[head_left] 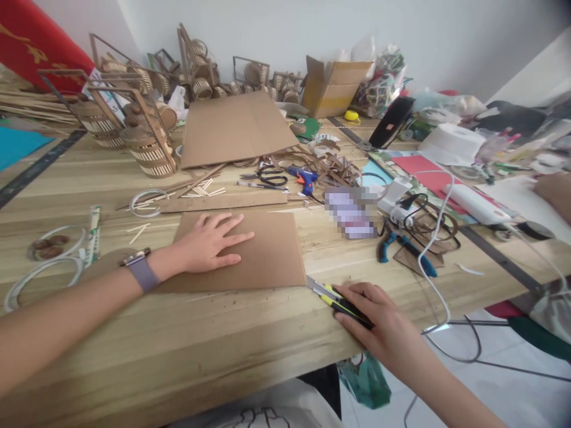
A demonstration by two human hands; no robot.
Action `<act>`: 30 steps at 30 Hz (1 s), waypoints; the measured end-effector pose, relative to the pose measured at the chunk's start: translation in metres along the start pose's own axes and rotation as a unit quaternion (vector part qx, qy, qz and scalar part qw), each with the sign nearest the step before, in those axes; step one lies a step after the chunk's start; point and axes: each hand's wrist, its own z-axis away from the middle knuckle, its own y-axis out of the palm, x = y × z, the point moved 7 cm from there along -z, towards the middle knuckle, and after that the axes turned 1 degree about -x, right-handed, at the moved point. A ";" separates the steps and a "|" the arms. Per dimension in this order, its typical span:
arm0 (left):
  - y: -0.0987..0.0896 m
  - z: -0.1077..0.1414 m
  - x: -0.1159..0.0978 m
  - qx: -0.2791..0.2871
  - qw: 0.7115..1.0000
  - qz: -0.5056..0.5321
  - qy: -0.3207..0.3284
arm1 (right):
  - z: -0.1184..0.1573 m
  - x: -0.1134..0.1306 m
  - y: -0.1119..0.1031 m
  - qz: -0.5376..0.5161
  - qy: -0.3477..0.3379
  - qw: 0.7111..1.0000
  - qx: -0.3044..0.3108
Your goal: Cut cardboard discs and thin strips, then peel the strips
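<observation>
A rectangular piece of brown cardboard (272,252) lies flat on the wooden table. My left hand (214,242) rests on it with fingers spread, a watch on the wrist. My right hand (372,312) is closed around a black and yellow-green utility knife (341,302), low over the table to the right of the cardboard. The knife's blade is at the cardboard's lower right corner; whether it touches is too small to tell. Behind the piece lies a narrow cardboard strip (223,203), and farther back a larger cardboard sheet (238,128).
A blue glue gun (305,179), scissors (267,177) and brown strips lie behind. Blue-handled pliers (417,255) and a white cable (430,238) are at the right. White rings (44,279) sit left, with small wooden lanterns (149,148) behind. Another person's hand (553,191) shows far right.
</observation>
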 end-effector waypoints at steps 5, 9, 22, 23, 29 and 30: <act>-0.009 -0.018 0.005 -0.029 0.999 -0.007 -0.035 | -0.008 -0.003 -0.001 0.003 0.012 1.000 0.014; -0.012 -0.029 0.002 -0.025 0.998 -0.019 -0.046 | -0.010 -0.002 -0.001 0.002 0.013 1.000 0.019; -0.005 -0.028 0.009 -0.006 0.993 -0.004 -0.119 | 0.001 0.001 0.000 0.003 0.007 1.000 -0.029; -0.004 -0.027 0.009 -0.006 0.992 -0.004 -0.123 | -0.001 0.001 0.001 0.002 0.010 1.000 -0.027; -0.005 -0.020 0.006 0.000 0.986 -0.008 -0.164 | -0.018 -0.003 -0.002 -0.015 0.024 0.999 -0.029; -0.006 -0.018 0.005 0.000 0.984 -0.005 -0.175 | -0.021 -0.004 -0.003 -0.016 0.023 0.999 -0.023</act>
